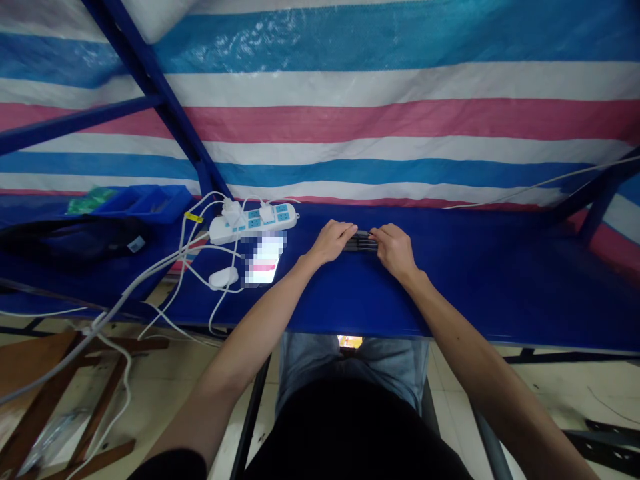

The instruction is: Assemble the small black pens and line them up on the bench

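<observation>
Dark sticks (pixel 361 242) lie bunched on the blue table (pixel 475 280), their long axis running side to side. The left hand (pixel 333 241) grips one end and the right hand (pixel 395 250) the other, both equally near.

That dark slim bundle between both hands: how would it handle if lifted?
The dark slim bundle looks stiff, spanning straight between left hand and right hand. Probably light, being thin. What look like separate strips may slide apart.

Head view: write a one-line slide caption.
Left hand and right hand hold a dark object on a blue bench beside a power strip.
</observation>
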`<state>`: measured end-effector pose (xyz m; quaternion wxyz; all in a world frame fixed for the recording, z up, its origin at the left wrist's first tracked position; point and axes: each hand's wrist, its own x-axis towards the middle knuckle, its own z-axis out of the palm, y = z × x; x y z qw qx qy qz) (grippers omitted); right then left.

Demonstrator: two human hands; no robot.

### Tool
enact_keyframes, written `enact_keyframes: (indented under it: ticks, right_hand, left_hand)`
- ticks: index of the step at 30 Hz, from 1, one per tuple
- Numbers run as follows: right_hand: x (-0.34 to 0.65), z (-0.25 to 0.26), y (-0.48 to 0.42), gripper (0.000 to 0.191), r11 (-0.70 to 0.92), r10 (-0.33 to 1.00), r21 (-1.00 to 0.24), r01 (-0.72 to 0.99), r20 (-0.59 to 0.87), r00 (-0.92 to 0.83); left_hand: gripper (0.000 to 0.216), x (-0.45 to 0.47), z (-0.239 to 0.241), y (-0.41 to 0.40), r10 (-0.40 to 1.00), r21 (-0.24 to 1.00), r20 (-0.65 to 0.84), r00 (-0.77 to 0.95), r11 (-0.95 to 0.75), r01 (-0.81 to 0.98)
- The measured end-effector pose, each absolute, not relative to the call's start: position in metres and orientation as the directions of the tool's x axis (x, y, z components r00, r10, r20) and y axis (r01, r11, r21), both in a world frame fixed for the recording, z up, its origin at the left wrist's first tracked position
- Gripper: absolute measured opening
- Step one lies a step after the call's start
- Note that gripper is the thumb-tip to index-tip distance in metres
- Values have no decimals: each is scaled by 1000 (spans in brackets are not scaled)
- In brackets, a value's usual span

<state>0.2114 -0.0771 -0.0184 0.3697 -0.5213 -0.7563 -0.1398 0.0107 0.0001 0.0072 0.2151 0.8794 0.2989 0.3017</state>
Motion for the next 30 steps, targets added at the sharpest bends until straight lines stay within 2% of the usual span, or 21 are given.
enact_keyframes:
  ticks: [10, 17, 23, 30]
  right_hand:
    - [209, -18, -77, 39, 411, 668, -133, 902, 717, -199]
    - [210, -19, -77, 36, 400, 714, -147, 905, 669, -207]
    - [211, -19, -77, 37, 401, 740, -144, 905, 632, -228]
    - [213, -24, -74, 35, 386, 747, -116, 915, 621, -236]
  left_hand:
    - [59, 9, 11, -3, 701, 635, 344, 625, -664, 395]
    - [50, 5, 7, 0, 650, 504, 416, 637, -747, 434]
    - [25, 4, 12, -3, 629, 513, 456, 630, -764, 392]
    - [24, 5, 10, -3, 583, 437, 462, 668, -806, 401]
